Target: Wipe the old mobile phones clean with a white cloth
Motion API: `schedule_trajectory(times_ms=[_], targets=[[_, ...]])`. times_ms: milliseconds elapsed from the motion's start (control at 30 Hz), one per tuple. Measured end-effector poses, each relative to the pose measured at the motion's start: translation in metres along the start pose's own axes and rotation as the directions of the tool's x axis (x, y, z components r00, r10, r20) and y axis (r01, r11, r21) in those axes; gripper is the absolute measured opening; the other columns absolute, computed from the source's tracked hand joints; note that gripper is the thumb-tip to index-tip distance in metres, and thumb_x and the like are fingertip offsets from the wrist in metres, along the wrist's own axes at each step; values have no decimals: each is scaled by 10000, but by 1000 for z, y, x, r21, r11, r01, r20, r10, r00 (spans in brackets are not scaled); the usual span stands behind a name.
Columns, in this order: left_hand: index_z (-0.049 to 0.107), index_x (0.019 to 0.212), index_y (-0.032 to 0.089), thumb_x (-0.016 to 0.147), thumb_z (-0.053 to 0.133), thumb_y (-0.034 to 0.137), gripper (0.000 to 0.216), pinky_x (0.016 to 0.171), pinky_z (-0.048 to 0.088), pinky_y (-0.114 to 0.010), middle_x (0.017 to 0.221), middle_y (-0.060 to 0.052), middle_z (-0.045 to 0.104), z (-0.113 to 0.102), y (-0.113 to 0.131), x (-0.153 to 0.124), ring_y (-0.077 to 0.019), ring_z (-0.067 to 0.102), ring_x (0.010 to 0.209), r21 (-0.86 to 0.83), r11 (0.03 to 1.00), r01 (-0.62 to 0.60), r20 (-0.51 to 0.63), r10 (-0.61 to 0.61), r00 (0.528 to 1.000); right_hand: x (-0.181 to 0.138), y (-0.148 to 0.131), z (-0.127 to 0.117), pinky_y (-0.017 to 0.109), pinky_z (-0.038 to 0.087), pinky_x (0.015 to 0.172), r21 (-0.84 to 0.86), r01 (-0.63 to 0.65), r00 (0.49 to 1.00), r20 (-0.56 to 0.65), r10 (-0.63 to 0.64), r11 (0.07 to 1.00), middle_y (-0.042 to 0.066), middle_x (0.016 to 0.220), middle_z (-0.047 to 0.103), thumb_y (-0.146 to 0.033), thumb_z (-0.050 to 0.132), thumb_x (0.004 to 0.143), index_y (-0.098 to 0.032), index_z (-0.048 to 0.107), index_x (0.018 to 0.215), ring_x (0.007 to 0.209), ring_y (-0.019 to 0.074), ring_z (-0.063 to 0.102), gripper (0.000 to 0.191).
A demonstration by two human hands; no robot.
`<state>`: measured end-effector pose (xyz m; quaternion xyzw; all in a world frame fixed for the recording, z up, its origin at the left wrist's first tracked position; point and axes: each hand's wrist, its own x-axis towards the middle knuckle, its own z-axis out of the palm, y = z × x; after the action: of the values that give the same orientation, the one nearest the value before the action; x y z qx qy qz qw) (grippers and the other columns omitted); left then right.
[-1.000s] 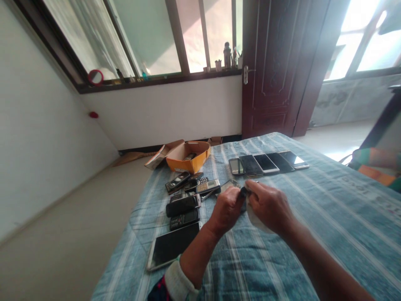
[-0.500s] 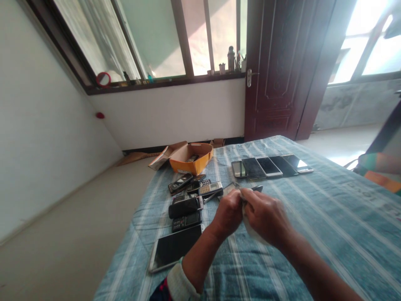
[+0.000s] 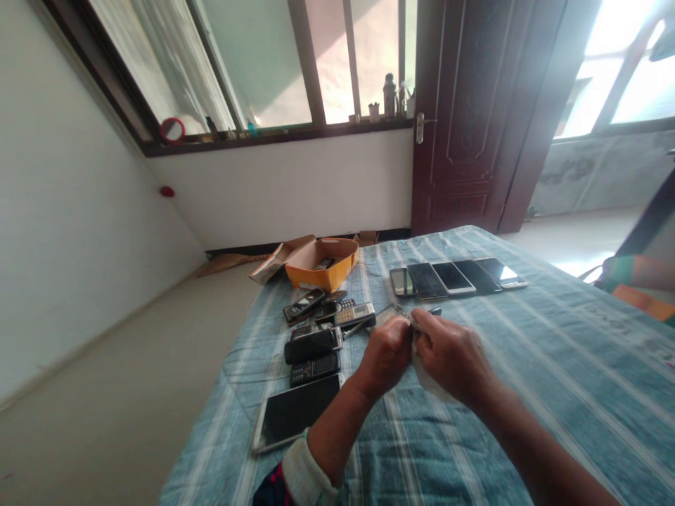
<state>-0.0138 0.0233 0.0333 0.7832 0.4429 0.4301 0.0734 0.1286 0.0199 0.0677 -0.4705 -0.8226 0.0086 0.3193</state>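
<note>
Both my hands are closed and pressed together over the bed. My left hand (image 3: 386, 355) grips a dark phone (image 3: 435, 311), mostly hidden by the fingers; one end pokes out beyond the right hand. My right hand (image 3: 453, 355) is wrapped around a thin whitish cloth (image 3: 433, 383), pressed against the phone, with a loose part hanging below. Just behind the left hand lies a clear, pale flat piece (image 3: 391, 314). To the left is a pile of old phones, among them a silver keypad phone (image 3: 356, 314), a black phone (image 3: 310, 346) and a black keypad phone (image 3: 315, 369).
A large white-framed tablet (image 3: 295, 414) lies near my left forearm. An open orange box (image 3: 321, 270) with a phone inside stands behind the pile. Several phones lie in a row at the back right, including a white one (image 3: 453, 277). A striped blue bedsheet (image 3: 553, 379) covers the bed.
My hands have shifted slightly to the right, still together, and the cloth moves with the right hand. The phones on the bed stay in place.
</note>
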Motion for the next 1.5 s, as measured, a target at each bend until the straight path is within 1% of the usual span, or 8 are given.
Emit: schedule_trajectory(times_ms=[100,300,467,667,900,1067,1200,1500], targets=[[542,733,159,900,417,191,212,676,472,-260,743,-43,590,4,0,-1,-144,563,702,-21,1000,6,-18,-7,1000,2,3,-3,260,278,574,4,-46,999,25,46,999,20,711,644,-152,402,785,-206,611,903,654,170,586,246],[605,960,144,827,558,196,150,762,517,-292,962,-92,644,19,-9,-11,-180,610,854,-58,995,85,-18,-86,996,8,19,-10,254,291,581,-22,-151,988,27,152,988,23,729,653,-166,400,776,-221,606,921,667,176,596,258],[643,807,153,760,632,174,53,774,513,-305,847,-69,659,27,-20,-22,-205,619,840,90,985,148,117,-158,980,11,34,-10,251,311,601,-4,-204,979,8,204,979,26,727,657,-182,408,768,-226,609,938,691,184,606,267],[640,770,167,840,533,176,127,748,499,-258,808,-55,639,29,-24,-26,-168,611,800,106,983,152,104,-163,981,13,48,-10,256,310,598,-19,-246,969,-3,246,969,30,708,654,-212,419,770,-226,626,939,669,186,598,268],[612,805,140,849,498,135,123,726,481,-268,815,-61,601,19,-21,-29,-170,582,779,76,978,194,102,-202,974,14,61,1,248,278,565,-7,-306,952,24,306,952,23,674,634,-210,434,747,-230,647,881,623,166,550,253],[610,844,145,910,444,234,200,721,476,-260,815,-58,590,9,-15,-34,-162,568,785,21,986,163,123,-165,979,14,67,8,243,244,542,-24,-303,947,103,304,953,7,621,585,-198,429,739,-216,627,761,572,135,482,201],[595,782,154,928,407,287,273,672,473,-248,758,-45,572,6,-10,-36,-148,560,717,75,983,165,119,-174,978,14,73,14,237,245,539,-57,-307,924,222,312,950,10,603,563,-181,434,716,-199,607,689,576,127,469,176],[630,881,185,921,413,288,243,703,490,-244,827,-52,622,7,-6,-33,-161,608,775,163,976,143,116,-163,980,13,64,11,258,264,540,-280,-302,854,344,389,911,78,774,672,-195,400,778,-195,644,849,711,188,611,254]])
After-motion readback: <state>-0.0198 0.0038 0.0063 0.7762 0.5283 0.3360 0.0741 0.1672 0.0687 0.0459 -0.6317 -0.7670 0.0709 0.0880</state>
